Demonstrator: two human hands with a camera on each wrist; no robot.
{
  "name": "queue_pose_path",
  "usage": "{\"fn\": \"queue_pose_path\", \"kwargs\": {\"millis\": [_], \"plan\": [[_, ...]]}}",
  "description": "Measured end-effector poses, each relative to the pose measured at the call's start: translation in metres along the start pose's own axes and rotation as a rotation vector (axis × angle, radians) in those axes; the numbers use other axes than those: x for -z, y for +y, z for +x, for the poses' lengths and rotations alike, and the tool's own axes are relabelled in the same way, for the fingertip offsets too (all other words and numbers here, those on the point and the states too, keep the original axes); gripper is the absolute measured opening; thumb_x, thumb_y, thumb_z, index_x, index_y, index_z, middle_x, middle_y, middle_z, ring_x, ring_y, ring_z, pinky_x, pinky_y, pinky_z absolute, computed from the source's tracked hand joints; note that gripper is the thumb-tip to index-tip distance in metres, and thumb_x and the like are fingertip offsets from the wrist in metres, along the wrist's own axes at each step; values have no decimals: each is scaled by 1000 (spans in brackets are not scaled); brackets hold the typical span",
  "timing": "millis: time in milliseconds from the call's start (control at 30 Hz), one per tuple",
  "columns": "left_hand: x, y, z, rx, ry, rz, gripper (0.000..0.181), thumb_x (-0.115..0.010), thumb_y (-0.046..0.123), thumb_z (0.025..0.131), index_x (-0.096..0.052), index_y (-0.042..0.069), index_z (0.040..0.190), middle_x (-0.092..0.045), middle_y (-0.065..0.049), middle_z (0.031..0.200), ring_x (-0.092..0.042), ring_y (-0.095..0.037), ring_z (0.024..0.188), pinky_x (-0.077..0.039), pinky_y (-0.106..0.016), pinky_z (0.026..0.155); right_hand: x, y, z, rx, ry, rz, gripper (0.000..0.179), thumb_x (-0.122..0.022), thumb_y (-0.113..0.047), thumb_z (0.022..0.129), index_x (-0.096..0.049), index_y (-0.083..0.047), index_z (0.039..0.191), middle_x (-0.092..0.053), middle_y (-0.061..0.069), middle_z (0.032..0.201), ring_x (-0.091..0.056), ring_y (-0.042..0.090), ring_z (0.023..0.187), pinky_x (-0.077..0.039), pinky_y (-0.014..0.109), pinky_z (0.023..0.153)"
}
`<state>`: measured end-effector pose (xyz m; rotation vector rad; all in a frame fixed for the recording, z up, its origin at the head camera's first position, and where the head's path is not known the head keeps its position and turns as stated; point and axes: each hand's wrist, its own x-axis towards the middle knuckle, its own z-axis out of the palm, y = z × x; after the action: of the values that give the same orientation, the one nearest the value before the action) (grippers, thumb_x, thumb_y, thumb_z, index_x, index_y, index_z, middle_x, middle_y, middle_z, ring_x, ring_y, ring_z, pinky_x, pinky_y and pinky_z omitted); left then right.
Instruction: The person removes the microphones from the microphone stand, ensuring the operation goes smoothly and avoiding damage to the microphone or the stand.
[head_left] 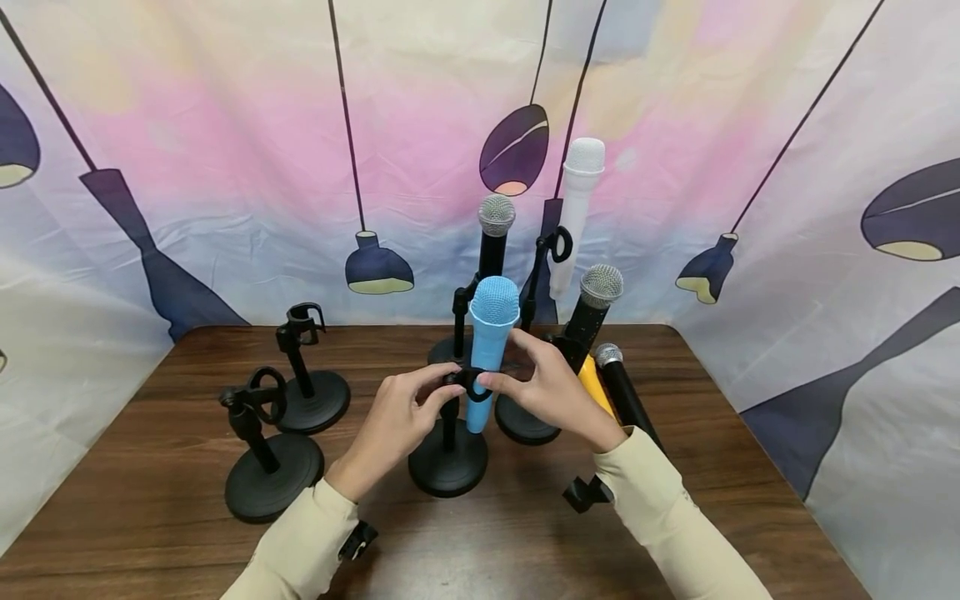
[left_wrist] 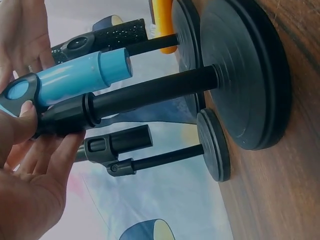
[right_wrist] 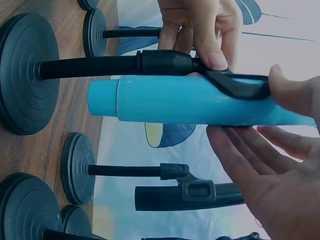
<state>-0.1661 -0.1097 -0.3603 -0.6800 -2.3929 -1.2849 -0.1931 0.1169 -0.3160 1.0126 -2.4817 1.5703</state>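
A light blue microphone stands nearly upright in the ring clip of a black desk stand. My left hand pinches the top of that stand beside the clip, thumb in front and fingers behind. From the other side my right hand grips the microphone in its clip. In the right wrist view its thumb presses the clip's outer end and the fingers lie along the microphone's far side. The microphone's lower end hangs free beside the stand's pole.
Two stands with bare clips, one nearer and one farther, are at left. Behind my hands rise a black microphone, a white microphone and a speckled one. Another black microphone and a yellow object are at right.
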Motion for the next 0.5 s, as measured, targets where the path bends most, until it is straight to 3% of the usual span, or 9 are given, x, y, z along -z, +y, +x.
{"fn": "queue_pose_path", "kwargs": {"millis": [100, 200, 400, 500], "plan": [[0, 0, 0, 4, -4, 1, 30, -67, 21, 99, -71, 9, 126, -56, 3, 65, -44, -6, 52, -41, -27, 51, 1, 3, 1, 11, -19, 34, 51, -71, -8, 97, -51, 0, 142, -62, 15, 124, -66, 30, 113, -55, 33, 91], [0, 0, 0, 6, -8, -7, 30, -67, 21, 99, -71, 9, 126, -59, 0, 67, -45, -6, 52, -42, -27, 52, 1, 4, 3, 37, -7, 47, 40, -70, -5, 96, -57, 1, 134, -61, 14, 121, -66, 27, 108, -56, 34, 89], [1, 0, 1, -1, -7, -12, 31, -68, 22, 98, -71, 7, 126, -68, -1, 77, -49, -6, 56, -45, -26, 54, 1, 4, 5, 88, 70, -56, 28, -74, -7, 93, -67, -2, 120, -68, 8, 109, -70, 17, 90, -57, 33, 75], [1, 0, 1, -2, -5, -13, 33, -69, 22, 98, -71, 7, 126, -73, -1, 86, -52, -6, 58, -46, -26, 56, 1, 1, 5, 108, 88, -104, 26, -75, -7, 93, -69, -2, 117, -70, 8, 107, -71, 15, 91, -58, 33, 77]]}}
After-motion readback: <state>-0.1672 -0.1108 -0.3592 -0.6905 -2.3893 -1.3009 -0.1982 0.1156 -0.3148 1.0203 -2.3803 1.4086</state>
